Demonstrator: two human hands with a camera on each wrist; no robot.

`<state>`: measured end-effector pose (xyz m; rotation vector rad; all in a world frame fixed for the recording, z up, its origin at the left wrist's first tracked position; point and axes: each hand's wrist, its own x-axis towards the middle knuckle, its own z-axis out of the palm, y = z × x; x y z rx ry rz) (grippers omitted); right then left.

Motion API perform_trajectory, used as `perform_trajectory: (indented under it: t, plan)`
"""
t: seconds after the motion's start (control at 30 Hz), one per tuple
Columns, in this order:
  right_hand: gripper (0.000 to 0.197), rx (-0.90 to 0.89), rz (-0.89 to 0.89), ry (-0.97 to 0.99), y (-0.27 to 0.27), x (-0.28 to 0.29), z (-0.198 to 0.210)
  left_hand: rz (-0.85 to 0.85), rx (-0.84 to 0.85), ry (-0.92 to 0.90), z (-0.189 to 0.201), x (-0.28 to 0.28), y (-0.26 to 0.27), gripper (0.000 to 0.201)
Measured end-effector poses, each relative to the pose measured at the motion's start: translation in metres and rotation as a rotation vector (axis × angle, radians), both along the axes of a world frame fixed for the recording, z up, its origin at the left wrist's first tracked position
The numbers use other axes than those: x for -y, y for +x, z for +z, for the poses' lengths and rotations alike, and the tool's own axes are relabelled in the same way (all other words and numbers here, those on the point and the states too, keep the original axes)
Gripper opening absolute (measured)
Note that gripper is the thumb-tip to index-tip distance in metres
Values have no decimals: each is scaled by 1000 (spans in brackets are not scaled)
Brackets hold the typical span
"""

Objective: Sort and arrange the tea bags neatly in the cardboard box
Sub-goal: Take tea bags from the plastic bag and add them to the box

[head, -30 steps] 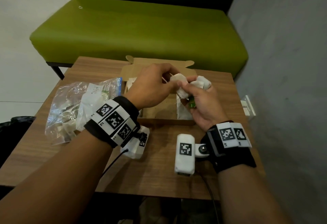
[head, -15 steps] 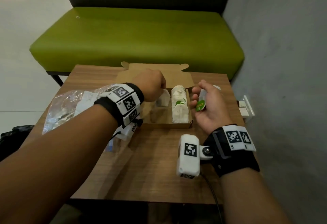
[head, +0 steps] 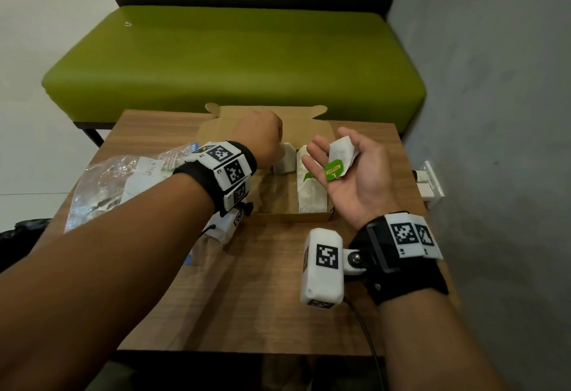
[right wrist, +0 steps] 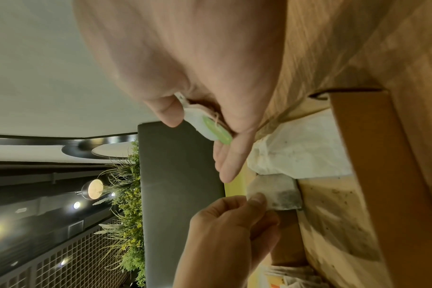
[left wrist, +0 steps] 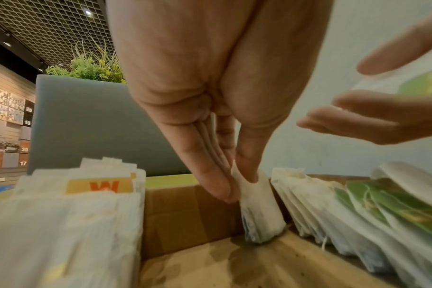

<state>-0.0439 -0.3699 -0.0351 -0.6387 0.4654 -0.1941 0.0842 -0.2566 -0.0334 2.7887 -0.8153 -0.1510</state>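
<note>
Tea bags of white paper stand in rows inside the open brown cardboard box [head: 296,216] on the wooden table [head: 262,291]. Left hand [head: 262,140] reaches into the box, thumb and fingers [left wrist: 217,175] pinching one white tea bag [left wrist: 259,210] upright against the floor. Right hand [head: 358,174] lies palm up, fingers relaxed, carrying a green-tagged tea bag [head: 340,157]. Clear plastic bag [head: 105,186] lies left of the box.

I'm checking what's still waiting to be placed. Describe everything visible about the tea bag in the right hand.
The tea bag is a small white paper pouch, slightly crumpled, with a green tag bearing yellow print lying at its near end. It rests loosely on the upturned palm and fingers of the right hand, held above the right side of the cardboard box. Nothing else touches it.
</note>
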Motion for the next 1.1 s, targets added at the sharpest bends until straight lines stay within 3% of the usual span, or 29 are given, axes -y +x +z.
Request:
perform_trajectory:
  t: [0.3, 0.57, 0.87, 1.1]
  plan:
    - [28, -25, 49, -65, 5, -4, -6, -34, 15, 29, 3, -4, -2, 11]
    - [29, -27, 28, -52, 5, -4, -7, -33, 21, 111, 11, -13, -4, 15]
    - [31, -65, 48, -18, 6, -4, -8, -28, 6, 61, 5, -4, 9, 7]
    - [27, -104, 68, -55, 7, -4, -10, -64, -116, 107, 12, -6, 11, 9]
